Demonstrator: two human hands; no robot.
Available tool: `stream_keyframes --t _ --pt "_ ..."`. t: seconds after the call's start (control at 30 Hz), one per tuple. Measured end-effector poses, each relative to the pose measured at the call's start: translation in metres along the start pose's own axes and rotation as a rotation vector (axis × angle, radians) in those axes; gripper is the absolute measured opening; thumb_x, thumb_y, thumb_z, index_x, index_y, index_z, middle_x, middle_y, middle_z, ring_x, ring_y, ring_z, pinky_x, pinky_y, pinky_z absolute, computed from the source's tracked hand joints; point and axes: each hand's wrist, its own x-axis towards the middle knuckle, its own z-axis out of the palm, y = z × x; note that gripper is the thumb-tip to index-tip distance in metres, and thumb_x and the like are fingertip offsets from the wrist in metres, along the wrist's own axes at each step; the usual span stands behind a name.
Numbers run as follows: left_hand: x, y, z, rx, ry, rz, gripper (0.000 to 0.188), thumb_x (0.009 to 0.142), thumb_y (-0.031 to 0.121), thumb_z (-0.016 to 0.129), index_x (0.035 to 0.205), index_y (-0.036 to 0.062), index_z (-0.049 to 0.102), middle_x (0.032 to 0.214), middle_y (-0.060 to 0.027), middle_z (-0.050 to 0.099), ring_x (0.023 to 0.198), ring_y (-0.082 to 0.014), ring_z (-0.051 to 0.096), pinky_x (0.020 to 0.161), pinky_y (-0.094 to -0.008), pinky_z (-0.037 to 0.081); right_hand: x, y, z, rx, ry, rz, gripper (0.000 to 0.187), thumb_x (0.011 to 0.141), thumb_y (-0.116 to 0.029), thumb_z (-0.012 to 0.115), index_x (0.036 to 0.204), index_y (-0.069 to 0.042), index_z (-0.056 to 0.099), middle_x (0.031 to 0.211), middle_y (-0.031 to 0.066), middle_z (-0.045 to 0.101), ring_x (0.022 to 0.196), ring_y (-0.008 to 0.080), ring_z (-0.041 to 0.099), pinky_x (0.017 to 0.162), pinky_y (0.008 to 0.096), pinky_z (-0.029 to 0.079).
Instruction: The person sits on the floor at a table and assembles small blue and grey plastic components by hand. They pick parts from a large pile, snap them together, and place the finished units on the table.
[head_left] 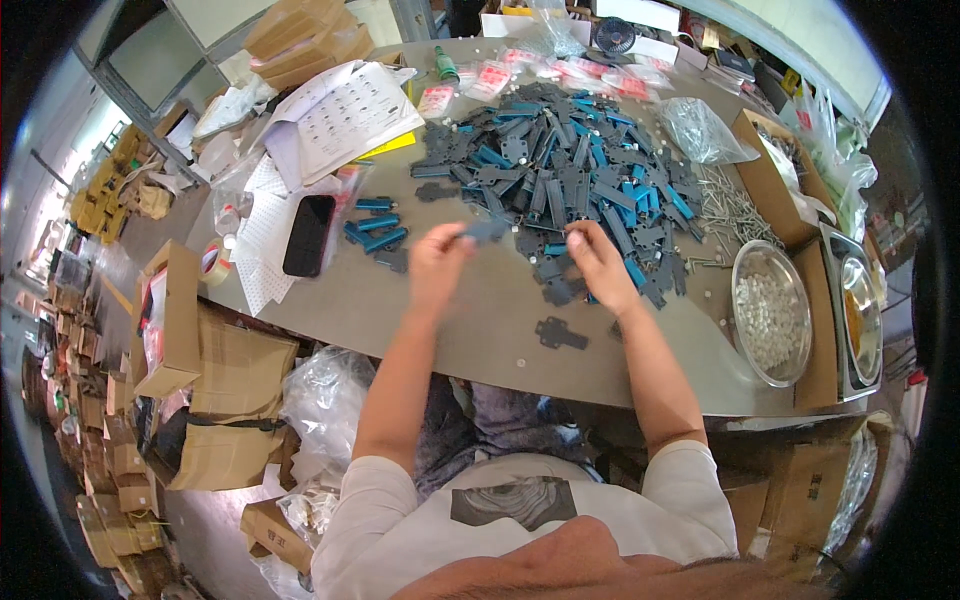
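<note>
A large heap of dark grey flat plates and blue-edged hinge-like parts (560, 160) covers the far middle of the table. My left hand (438, 268), smeared by motion, is closed on a dark blue-grey part (484, 231) in front of the heap. At the heap's near edge, my right hand (601, 263) is closed with thumb and fingertips together; what they pinch is too small to make out. One loose dark grey plate (561, 333) lies on the table between my forearms. Several blue-edged parts (378, 232) lie in a small group left of my left hand.
On the left are a black phone (309, 236), printed sheets (340, 125) and a tape roll (215, 262). To the right are loose screws (735, 205), a steel bowl of small white pieces (770, 315) and a cardboard box (815, 280). Plastic bags (705, 130) lie farther back.
</note>
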Motion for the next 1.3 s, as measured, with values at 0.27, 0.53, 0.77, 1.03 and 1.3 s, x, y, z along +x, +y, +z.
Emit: stream_keyframes --t 0.27,0.53,0.77,1.03,1.3 --pt "-0.015 0.006 -0.032 0.993 0.139 0.372 0.034 0.078 0.013 0.066 0.111 0.0054 0.061 0.123 -0.0195 0.054 0.117 -0.0378 0.047 0.101 -0.0438 0.037 0.006 0.012 0.000 0.234 0.033 -0.017 0.018 0.090 -0.012 0.061 0.104 -0.005 0.053 0.076 -0.0038 0.044 0.067 0.0067 0.039 0.060 0.0232 0.035" --pt "-0.043 0.014 0.091 0.790 -0.440 0.414 0.039 0.073 0.016 0.074 0.108 0.0035 0.060 0.099 -0.0175 0.056 0.098 -0.0360 0.052 0.089 -0.0435 0.042 0.002 -0.007 -0.017 0.222 0.142 0.086 0.028 0.085 -0.008 0.066 0.111 -0.005 0.055 0.073 -0.0046 0.045 0.067 0.0053 0.041 0.058 0.0229 0.035" --pt "-0.027 0.008 0.087 0.481 -0.456 0.166 0.028 0.077 0.012 0.072 0.099 -0.0007 0.060 0.087 -0.0112 0.064 0.080 -0.0281 0.062 0.072 -0.0355 0.049 0.001 -0.009 -0.018 0.594 0.020 0.180 0.019 0.088 -0.017 0.067 0.103 -0.006 0.061 0.078 -0.0043 0.054 0.068 0.0048 0.049 0.060 0.0200 0.040" --pt "-0.026 0.000 0.080 -0.184 -0.204 0.045 0.016 0.085 0.000 0.058 0.098 -0.0036 0.067 0.108 -0.0072 0.063 0.090 -0.0119 0.059 0.079 -0.0248 0.046 0.001 -0.006 -0.014 0.745 0.058 0.244 0.018 0.088 -0.008 0.064 0.097 -0.004 0.050 0.086 0.0046 0.059 0.081 0.0151 0.065 0.071 0.0251 0.055" --pt "-0.025 -0.011 0.082 -0.267 -0.089 -0.017 0.025 0.084 -0.007 0.055 0.108 -0.0038 0.059 0.113 -0.0084 0.060 0.093 -0.0117 0.060 0.080 -0.0244 0.049 0.000 -0.007 -0.005 0.612 0.030 0.234 0.023 0.085 -0.003 0.066 0.105 -0.002 0.054 0.082 0.0046 0.061 0.072 0.0131 0.064 0.065 0.0226 0.054"
